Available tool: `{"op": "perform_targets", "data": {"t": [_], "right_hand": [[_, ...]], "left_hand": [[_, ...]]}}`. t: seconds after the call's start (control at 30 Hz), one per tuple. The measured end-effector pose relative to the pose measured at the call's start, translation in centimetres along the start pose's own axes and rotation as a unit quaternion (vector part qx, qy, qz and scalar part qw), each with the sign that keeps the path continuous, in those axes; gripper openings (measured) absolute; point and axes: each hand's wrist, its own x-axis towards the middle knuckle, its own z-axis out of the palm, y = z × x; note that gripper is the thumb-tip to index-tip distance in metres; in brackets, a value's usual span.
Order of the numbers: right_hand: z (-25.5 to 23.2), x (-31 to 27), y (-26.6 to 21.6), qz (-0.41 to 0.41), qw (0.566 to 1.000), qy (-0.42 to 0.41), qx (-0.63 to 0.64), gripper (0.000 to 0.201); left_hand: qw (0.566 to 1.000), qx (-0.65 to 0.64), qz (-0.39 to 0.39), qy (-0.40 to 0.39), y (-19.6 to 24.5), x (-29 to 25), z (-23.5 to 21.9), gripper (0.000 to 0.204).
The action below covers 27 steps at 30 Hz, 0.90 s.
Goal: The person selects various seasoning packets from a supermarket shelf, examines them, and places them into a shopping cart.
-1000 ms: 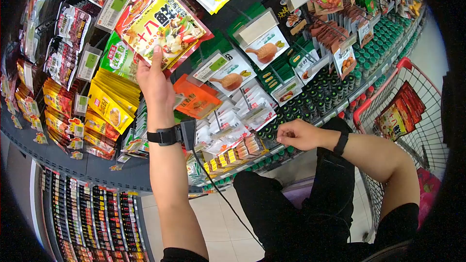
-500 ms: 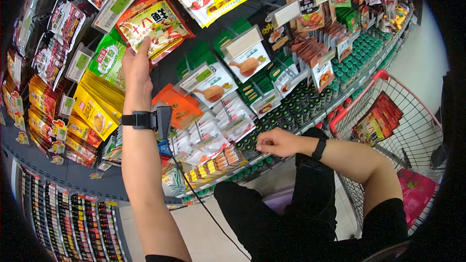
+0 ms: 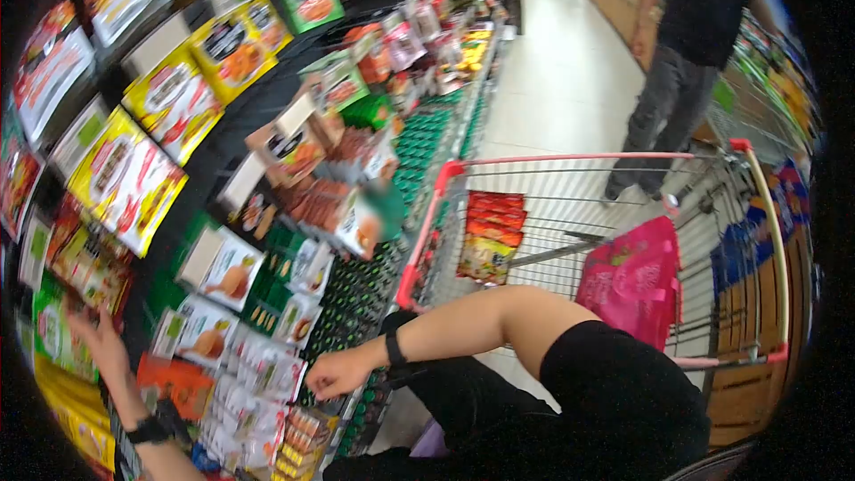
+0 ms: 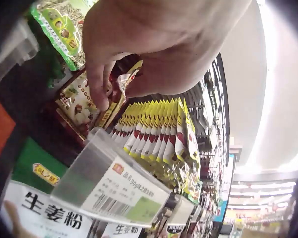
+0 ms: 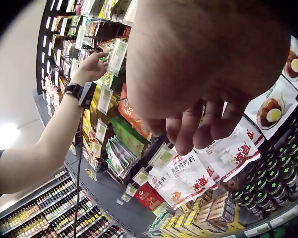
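Observation:
My left hand (image 3: 98,338) reaches up to the hanging rack at the lower left of the head view. The left wrist view shows my left hand (image 4: 114,96) pinching the edge of a red and yellow seasoning packet (image 4: 77,101) that hangs among others. The same left hand (image 5: 92,67) appears far off in the right wrist view, up against the packets. By the shelf edge my right hand (image 3: 331,379) hangs low with loosely curled fingers (image 5: 188,131) and holds nothing.
A clear price-tag holder (image 4: 114,186) juts out under the held packet, beside a row of yellow packets (image 4: 159,134). A red-rimmed shopping cart (image 3: 579,158) stands to the right with red packets (image 3: 488,232) and a pink bag (image 3: 632,281) inside. Another person (image 3: 686,44) stands down the aisle.
The head view has swung right, from the rack to the aisle and cart. My left hand stays up at the hanging packets. My right hand stays low by the shelf edge.

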Motion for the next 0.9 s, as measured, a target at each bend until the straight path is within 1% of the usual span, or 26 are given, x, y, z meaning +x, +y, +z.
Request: {"op": "perform_targets", "data": {"t": [0.03, 0.07, 0.1, 0.13, 0.17, 0.2, 0.23, 0.27, 0.3, 0.33, 0.37, 0.43, 0.47, 0.5, 0.57, 0.63, 0.7, 0.73, 0.77, 0.8, 0.83, 0.87, 0.9], "right_hand": [[-0.1, -0.1, -0.4, -0.001, 1.000, -0.005, -0.013, 0.022], [0.4, 0.2, 1.1, -0.018, 1.000, -0.005, 0.000, 0.022], [0.5, 0.4, 1.4, -0.039, 0.999, -0.006, -0.017, 0.023], [0.4, 0.3, 1.0, -0.056, 0.998, 0.005, -0.037, 0.023], [0.3, 0.4, 0.9, -0.064, 0.997, -0.005, -0.042, 0.024], [0.5, 0.6, 1.5, -0.043, 0.999, -0.010, -0.022, 0.025], [0.6, 0.6, 2.0, -0.023, 1.000, -0.019, 0.000, 0.025], [0.6, 0.6, 2.0, -0.030, 0.999, -0.016, -0.020, 0.025], [0.6, 0.6, 1.7, -0.037, 0.998, -0.017, -0.041, 0.024], [0.4, 0.5, 1.5, -0.043, 0.997, -0.021, -0.062, 0.024], [0.1, 0.5, 1.1, -0.020, 0.995, -0.049, -0.082, 0.027], [0.1, 0.6, 0.4, 0.023, 0.987, -0.105, -0.118, 0.036], [0.5, 0.4, 0.4, 0.009, 0.991, -0.079, -0.105, 0.031], [0.5, 0.4, 0.2, 0.011, 0.990, -0.085, -0.111, 0.031], [0.4, 0.5, 0.2, 0.013, 0.988, -0.095, -0.120, 0.032], [0.3, 0.5, 0.7, 0.005, 0.988, -0.101, -0.114, 0.031], [0.3, 0.5, 0.6, 0.010, 0.989, -0.109, -0.104, 0.031], [0.2, 0.6, 0.7, 0.013, 0.987, -0.123, -0.098, 0.030], [0.6, 0.7, 1.8, 0.003, 0.991, -0.106, -0.085, 0.027], [0.9, 0.7, 3.1, -0.008, 0.993, -0.090, -0.073, 0.025], [1.4, 0.8, 4.1, -0.019, 0.995, -0.074, -0.061, 0.024], [1.5, 0.7, 3.9, -0.018, 0.994, -0.064, -0.086, 0.023], [1.3, 0.6, 3.8, -0.023, 0.994, -0.070, -0.085, 0.022]], "left_hand": [[0.999, -0.023, 0.025, 0.008, 1.3, -0.4, 0.2, 0.069], [0.998, -0.045, 0.050, 0.016, 2.6, -0.8, 0.3, 0.074], [0.999, -0.010, 0.044, -0.003, 2.5, -0.7, -0.1, 0.070], [0.997, 0.000, 0.069, -0.018, 1.9, -0.4, -0.1, 0.066], [0.999, -0.027, 0.001, -0.030, 0.1, -0.2, 0.0, 0.061], [0.996, -0.060, -0.061, -0.030, -6.7, 0.9, 0.1, 0.055], [0.996, -0.069, -0.049, -0.023, -5.6, 1.2, 0.4, 0.052], [0.996, -0.078, -0.037, -0.017, -4.2, 1.5, 0.6, 0.050], [0.993, -0.085, -0.084, -0.015, -4.3, 1.8, 0.7, 0.050], [0.987, -0.097, -0.117, -0.052, -4.4, 2.1, 0.6, 0.051], [0.979, -0.109, -0.149, -0.089, -3.8, 2.4, 0.3, 0.051], [0.975, -0.105, -0.161, -0.113, -4.1, 2.0, 0.8, 0.052], [0.981, -0.092, -0.140, -0.101, -5.0, 1.7, 1.6, 0.053], [0.986, -0.078, -0.118, -0.090, -5.9, 1.5, 2.2, 0.053], [0.980, -0.101, -0.130, -0.107, -7.4, 1.8, 2.3, 0.058], [0.989, -0.080, -0.101, -0.071, -8.7, 1.3, 2.7, 0.056], [0.999, -0.012, -0.030, 0.017, -7.9, 0.3, 3.2, 0.047], [0.998, 0.062, 0.005, 0.032, -4.4, -0.8, 2.3, 0.047], [0.984, 0.174, 0.038, 0.020, 1.4, -2.1, 1.3, 0.048], [0.962, 0.266, 0.070, 0.004, 6.1, -3.3, 0.2, 0.050], [0.943, 0.319, 0.096, -0.009, 10.1, -4.3, -0.8, 0.053], [0.965, 0.247, 0.045, -0.068, 13.0, -5.3, -1.9, 0.070], [0.974, 0.206, 0.061, -0.066, 14.6, -6.6, -2.4, 0.068]]}}
